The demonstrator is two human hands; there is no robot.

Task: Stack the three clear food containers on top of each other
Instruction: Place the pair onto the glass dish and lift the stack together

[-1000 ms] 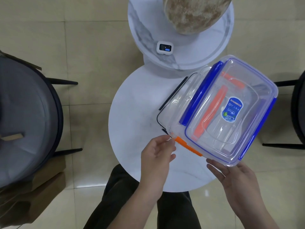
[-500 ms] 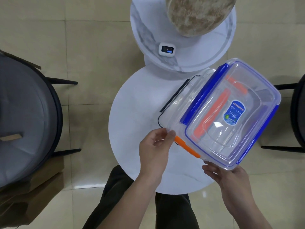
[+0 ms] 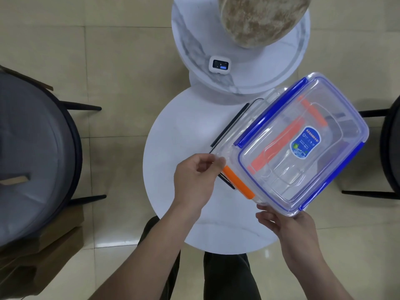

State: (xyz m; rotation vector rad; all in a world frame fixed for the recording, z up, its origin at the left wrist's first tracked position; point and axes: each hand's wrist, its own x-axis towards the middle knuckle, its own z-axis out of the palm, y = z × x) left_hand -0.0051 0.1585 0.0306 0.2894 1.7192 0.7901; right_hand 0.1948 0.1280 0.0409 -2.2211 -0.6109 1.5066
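Note:
Three clear containers sit piled on the round white table (image 3: 173,148). On top is the blue-clipped container (image 3: 324,131) with a blue label, tilted and shifted right. Under it shows an orange-clipped container (image 3: 238,182), and beneath that a black-clipped container (image 3: 233,124) whose left edge sticks out. My left hand (image 3: 197,178) pinches the near-left corner of the pile by the orange clip. My right hand (image 3: 287,224) holds the near corner of the blue-clipped container from below.
A higher marble round table (image 3: 194,44) stands behind, carrying a small white device (image 3: 219,64) and a large speckled round object (image 3: 262,18). A grey cushioned chair (image 3: 32,148) is at the left, a dark chair (image 3: 389,144) at the right. My legs are below the table.
The blue-clipped container has shifted slightly right and away. My left hand closed onto the stack's near-left corner; my right hand moved left under the blue container's near corner.

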